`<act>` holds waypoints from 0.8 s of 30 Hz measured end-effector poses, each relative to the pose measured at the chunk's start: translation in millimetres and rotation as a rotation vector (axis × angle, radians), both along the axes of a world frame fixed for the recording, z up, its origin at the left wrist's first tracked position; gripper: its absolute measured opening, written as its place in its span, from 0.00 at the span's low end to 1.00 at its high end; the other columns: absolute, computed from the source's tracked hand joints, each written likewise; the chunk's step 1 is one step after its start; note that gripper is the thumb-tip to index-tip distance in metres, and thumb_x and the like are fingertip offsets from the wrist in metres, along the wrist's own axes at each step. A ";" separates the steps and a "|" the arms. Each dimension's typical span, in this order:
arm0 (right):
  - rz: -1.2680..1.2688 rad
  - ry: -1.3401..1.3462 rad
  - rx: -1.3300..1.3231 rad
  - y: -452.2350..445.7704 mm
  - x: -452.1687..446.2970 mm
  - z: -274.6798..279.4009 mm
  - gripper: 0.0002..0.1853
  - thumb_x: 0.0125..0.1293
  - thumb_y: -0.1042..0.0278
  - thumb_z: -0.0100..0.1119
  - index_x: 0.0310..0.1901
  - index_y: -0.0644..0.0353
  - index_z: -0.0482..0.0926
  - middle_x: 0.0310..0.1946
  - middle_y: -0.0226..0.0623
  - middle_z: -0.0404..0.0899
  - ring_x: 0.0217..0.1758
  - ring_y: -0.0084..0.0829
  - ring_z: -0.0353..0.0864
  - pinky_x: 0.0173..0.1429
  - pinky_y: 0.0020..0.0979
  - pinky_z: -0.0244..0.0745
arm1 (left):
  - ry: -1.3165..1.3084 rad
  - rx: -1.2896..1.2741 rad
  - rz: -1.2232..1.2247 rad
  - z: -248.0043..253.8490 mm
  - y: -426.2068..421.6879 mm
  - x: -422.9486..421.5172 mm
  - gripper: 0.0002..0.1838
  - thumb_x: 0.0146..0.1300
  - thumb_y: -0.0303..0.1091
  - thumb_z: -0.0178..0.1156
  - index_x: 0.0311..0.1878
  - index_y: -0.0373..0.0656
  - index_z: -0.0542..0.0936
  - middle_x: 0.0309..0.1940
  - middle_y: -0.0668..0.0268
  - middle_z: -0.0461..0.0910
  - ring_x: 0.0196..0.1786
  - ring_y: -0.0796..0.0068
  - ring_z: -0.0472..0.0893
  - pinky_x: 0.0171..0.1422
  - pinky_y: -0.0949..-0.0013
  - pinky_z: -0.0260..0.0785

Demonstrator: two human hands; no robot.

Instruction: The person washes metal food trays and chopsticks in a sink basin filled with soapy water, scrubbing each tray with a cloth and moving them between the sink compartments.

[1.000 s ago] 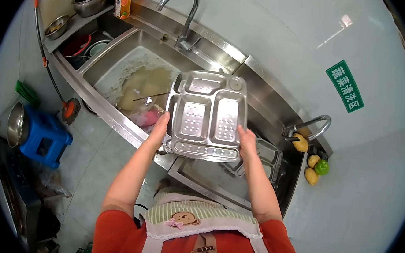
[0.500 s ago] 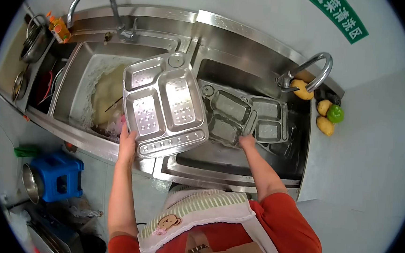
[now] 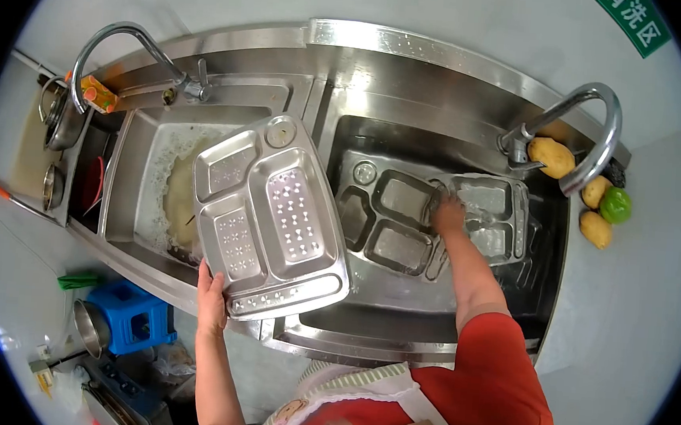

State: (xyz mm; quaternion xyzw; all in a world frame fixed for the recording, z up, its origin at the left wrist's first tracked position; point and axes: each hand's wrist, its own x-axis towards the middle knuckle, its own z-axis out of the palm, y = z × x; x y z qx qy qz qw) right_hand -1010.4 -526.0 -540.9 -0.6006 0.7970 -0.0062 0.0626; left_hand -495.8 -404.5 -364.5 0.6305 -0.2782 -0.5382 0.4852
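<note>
My left hand [image 3: 211,298] is closed on the lower left corner of a steel compartment tray [image 3: 256,230]. That tray is tilted toward me, over the divide between the two sinks, with wet spots in its hollows. My right hand [image 3: 449,215] reaches into the right sink [image 3: 334,300], where the trays lie in water. It touches the area where the nearer-left tray [image 3: 365,238] meets the right-hand tray [image 3: 517,217]. Its fingertips are partly hidden in the water, so its grip is unclear.
The left sink [image 3: 134,174] holds foamy, cloudy water. A left faucet [image 3: 132,30] and a right faucet [image 3: 601,96] arch over the sinks. Potatoes [image 3: 551,157] and a green round fruit or vegetable [image 3: 616,206] sit at the right. A blue stool [image 3: 132,316] stands below left.
My right hand has moved right and farther into the sink, from the lower edge of the left soaking tray to between the trays. My left hand still holds its tray. The view has shifted.
</note>
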 end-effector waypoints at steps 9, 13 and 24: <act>-0.090 -0.177 0.313 43.9 -40.4 12.4 0.30 0.55 0.53 0.64 0.57 0.61 0.73 0.50 0.54 0.79 0.53 0.47 0.79 0.58 0.44 0.72 | -0.052 -0.040 -0.009 5.7 -0.7 -3.7 0.29 0.67 0.24 0.43 0.72 0.40 0.55 0.65 0.58 0.66 0.64 0.67 0.68 0.68 0.67 0.59; 0.007 -0.289 0.490 52.5 -64.9 51.9 0.26 0.56 0.56 0.64 0.54 0.61 0.76 0.50 0.53 0.78 0.53 0.50 0.79 0.56 0.42 0.72 | -0.032 -0.026 -0.025 7.1 1.8 -1.0 0.29 0.66 0.24 0.43 0.71 0.38 0.55 0.65 0.58 0.65 0.65 0.67 0.66 0.69 0.68 0.56; 0.280 -0.023 -0.171 112.6 47.7 264.6 0.08 0.60 0.67 0.59 0.39 0.58 0.80 0.39 0.40 0.75 0.45 0.44 0.78 0.46 0.42 0.75 | -0.048 -0.121 -0.085 -21.9 3.3 16.5 0.30 0.64 0.23 0.43 0.71 0.40 0.57 0.65 0.55 0.65 0.65 0.63 0.67 0.69 0.64 0.57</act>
